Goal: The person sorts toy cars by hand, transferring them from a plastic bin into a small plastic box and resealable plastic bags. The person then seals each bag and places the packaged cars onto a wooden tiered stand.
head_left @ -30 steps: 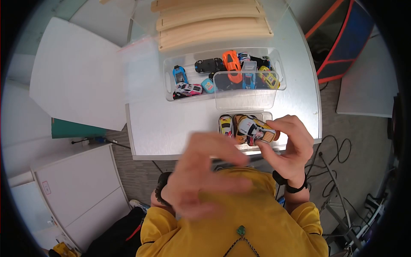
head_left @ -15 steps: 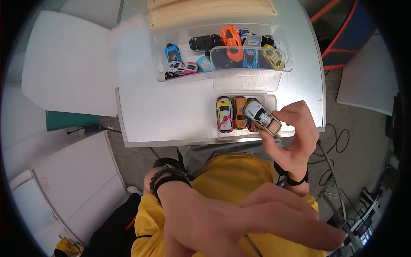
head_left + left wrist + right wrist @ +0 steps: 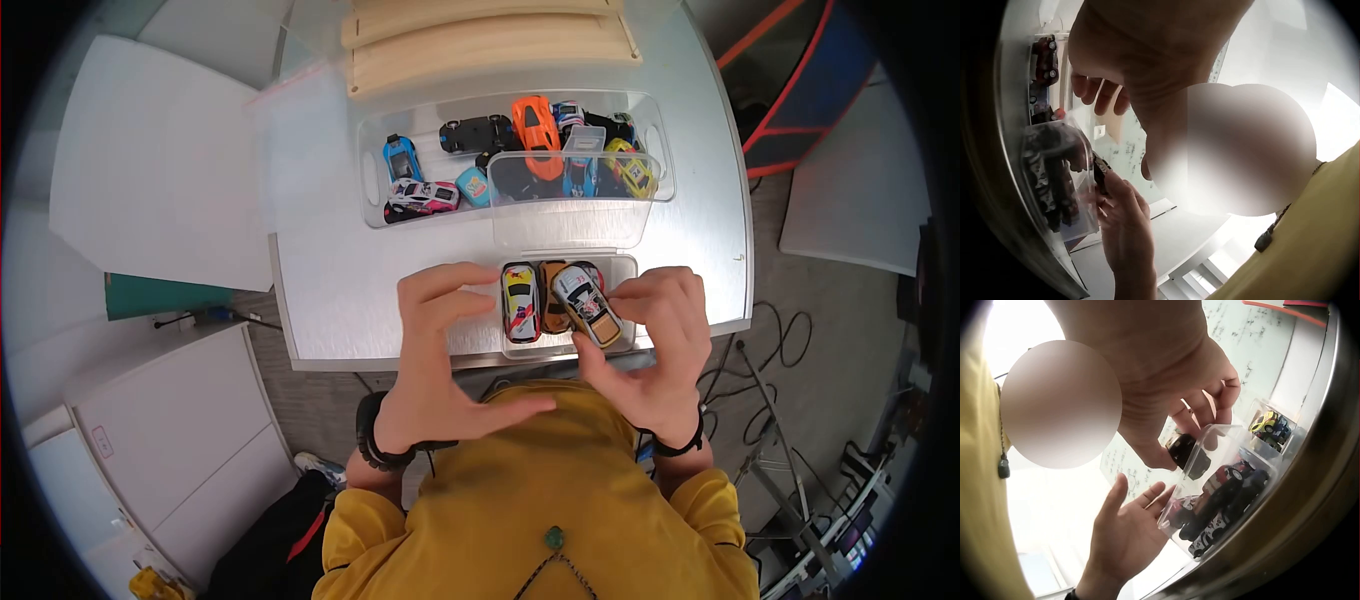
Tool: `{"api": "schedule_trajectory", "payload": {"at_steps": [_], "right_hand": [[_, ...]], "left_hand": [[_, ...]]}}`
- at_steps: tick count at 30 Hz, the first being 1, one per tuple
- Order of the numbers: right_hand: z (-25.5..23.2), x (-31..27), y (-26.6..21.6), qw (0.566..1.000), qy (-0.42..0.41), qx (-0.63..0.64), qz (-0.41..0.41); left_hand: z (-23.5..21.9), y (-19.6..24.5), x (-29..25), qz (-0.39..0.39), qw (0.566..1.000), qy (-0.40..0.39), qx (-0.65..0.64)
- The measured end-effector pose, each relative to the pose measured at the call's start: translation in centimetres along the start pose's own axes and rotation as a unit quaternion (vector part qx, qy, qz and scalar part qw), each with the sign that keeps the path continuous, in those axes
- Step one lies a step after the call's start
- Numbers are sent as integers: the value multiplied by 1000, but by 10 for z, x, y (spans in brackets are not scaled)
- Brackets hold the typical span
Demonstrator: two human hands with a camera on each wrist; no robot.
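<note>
In the head view my right hand (image 3: 655, 350) pinches a white and gold toy car (image 3: 590, 305) between thumb and fingers. It is tilted, lying across the cars in a small clear plastic box (image 3: 626, 338). Beneath and beside it are an orange-brown car (image 3: 551, 312) and a yellow, white and red car (image 3: 520, 303); another is mostly covered. My left hand (image 3: 435, 355) is spread at the box's left side, fingertips near the yellow car, thumb pointing right. The right wrist view shows the held car (image 3: 1180, 450) above the box's rim.
The box's clear lid (image 3: 570, 225) stands open at its far side. Behind it, a long clear bin (image 3: 372, 200) holds several toy cars, among them an orange one (image 3: 537, 138). Pale wooden slats (image 3: 490, 60) lie farther back on the metal table (image 3: 330, 300).
My left hand came from close in front of the shirt to the left side of the box. The white and gold car shifted slightly left over the box, still pinched in my right hand.
</note>
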State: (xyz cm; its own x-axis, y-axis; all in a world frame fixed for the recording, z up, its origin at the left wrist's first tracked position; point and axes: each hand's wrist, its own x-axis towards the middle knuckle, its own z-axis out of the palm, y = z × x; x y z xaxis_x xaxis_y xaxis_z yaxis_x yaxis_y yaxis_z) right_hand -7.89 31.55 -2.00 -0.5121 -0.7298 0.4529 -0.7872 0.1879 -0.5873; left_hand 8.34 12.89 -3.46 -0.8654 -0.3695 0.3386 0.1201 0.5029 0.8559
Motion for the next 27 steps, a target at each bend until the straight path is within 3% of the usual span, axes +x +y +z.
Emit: {"api": "schedule_trajectory", "payload": {"at_steps": [3,22,27], "right_hand": [[9,-2,-4,1000,1,-21,3],[13,-4,-6,1000,-27,-15,7],[9,-4,7,1000,-22,2,7]], "left_hand": [[12,-15,0,19,996,-28,87],[27,-34,1,23,997,-49,59],[24,-30,4,32,989,-64,128]]}}
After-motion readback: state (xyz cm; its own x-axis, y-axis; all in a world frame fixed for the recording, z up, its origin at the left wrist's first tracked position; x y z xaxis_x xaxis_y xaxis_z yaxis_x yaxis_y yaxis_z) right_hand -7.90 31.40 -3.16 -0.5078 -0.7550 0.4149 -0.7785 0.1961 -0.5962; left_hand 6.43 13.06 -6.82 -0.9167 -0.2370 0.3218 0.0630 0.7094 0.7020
